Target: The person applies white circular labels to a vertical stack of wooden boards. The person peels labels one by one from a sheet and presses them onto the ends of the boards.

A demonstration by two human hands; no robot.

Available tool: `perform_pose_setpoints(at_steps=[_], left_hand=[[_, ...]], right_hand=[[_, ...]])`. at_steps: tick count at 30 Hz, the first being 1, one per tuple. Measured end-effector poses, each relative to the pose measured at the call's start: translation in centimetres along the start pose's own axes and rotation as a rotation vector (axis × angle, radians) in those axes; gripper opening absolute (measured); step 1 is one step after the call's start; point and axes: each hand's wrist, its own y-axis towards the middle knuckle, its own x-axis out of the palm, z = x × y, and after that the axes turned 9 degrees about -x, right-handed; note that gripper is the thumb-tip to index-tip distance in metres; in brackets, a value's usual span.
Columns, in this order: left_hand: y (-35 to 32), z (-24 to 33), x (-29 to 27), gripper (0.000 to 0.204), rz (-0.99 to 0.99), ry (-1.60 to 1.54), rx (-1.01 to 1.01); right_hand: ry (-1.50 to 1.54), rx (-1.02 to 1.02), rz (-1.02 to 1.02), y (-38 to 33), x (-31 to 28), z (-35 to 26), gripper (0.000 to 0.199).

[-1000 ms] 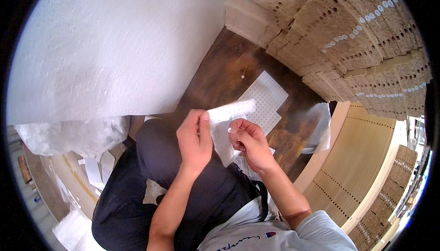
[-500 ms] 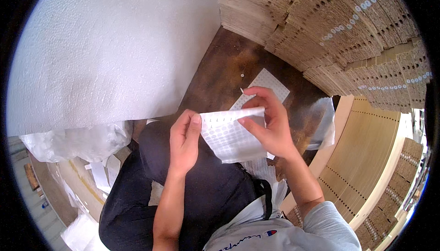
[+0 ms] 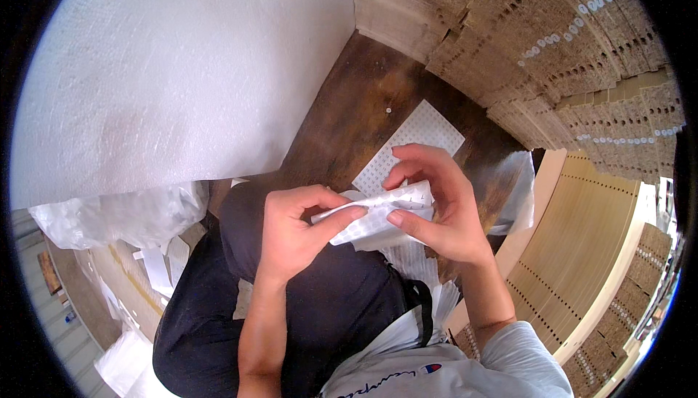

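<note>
"What stands largest around the person?"

"At left, a white foam panel (image 3: 174, 71). At upper right, stacks of brown boards (image 3: 538, 27) with rows of holes. Between them is a dark brown floor (image 3: 342, 100), and on it a flat sheet with small marks (image 3: 418, 140) is lying."

"And where is the thing in work?"

"The dotted white sheet (image 3: 382, 221) is above the knee (image 3: 243, 227), between the two hands. The left hand (image 3: 331, 212) pinches its left end, with thumb in front and fingers behind. The right hand (image 3: 407, 198) is around the right end: its thumb touches the front, its first finger is raised apart. If the other fingers press behind, I cannot tell."

"What has just changed?"

"Half a second ago the sheet hangs rather open; now it is bent, and fewer dots are showing. In my judgement, it is harder to reach a single dot so."

"Anything smaller?"

"Yes, one small white disc (image 3: 389, 110) on the floor, just beyond the flat sheet."
</note>
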Motion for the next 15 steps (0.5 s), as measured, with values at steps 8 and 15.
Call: perform_pose_setpoints(at_steps=[8, 15], left_hand=[[-0.1, 0.7, -1.8, 0.011, -0.162, 0.166, -0.041], [-0.2, 0.1, -0.1, 0.009, -0.023, -0.055, 0.012]], right_hand=[[0.119, 0.125, 0.012, 0.1, 0.0, -0.2, 0.045], [-0.027, 0.092, 0.045, -0.3, 1.0, -0.1, 0.046]])
